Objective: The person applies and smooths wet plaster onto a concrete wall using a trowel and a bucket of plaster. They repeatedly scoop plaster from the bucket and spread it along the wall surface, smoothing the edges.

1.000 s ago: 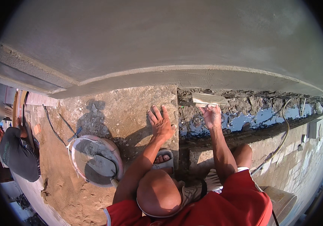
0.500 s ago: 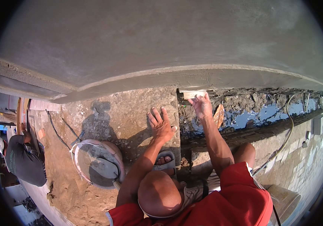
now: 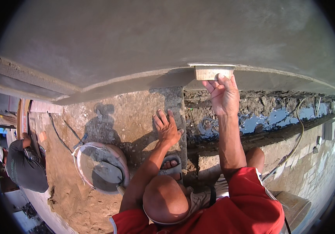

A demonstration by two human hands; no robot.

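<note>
My right hand [image 3: 226, 95] grips a small, pale rectangular float [image 3: 214, 73], thumb on its near face and fingers partly hidden behind it. The float's far edge meets the grey plastered wall [image 3: 167, 39] at the narrow ledge [image 3: 163, 73] that runs along it. My left hand [image 3: 168, 129] rests with fingers spread on the rough concrete slab [image 3: 140, 105], holding nothing. To the left of that arm stands a round bucket [image 3: 101, 168] containing grey wet mortar and a partly sunk tool whose handle sticks out at the rim.
Right of the slab's edge runs a muddy ditch [image 3: 269, 117] with standing water, crossed by a pale hose [image 3: 301, 128]. Another bucket [image 3: 294, 206] sits at the lower right. A person in a dark shirt [image 3: 27, 169] crouches at far left, near long boards [image 3: 23, 117].
My right hand has carried the float up from the wall's bottom edge to the ledge, and slightly right. My left hand stays in place on the slab.
</note>
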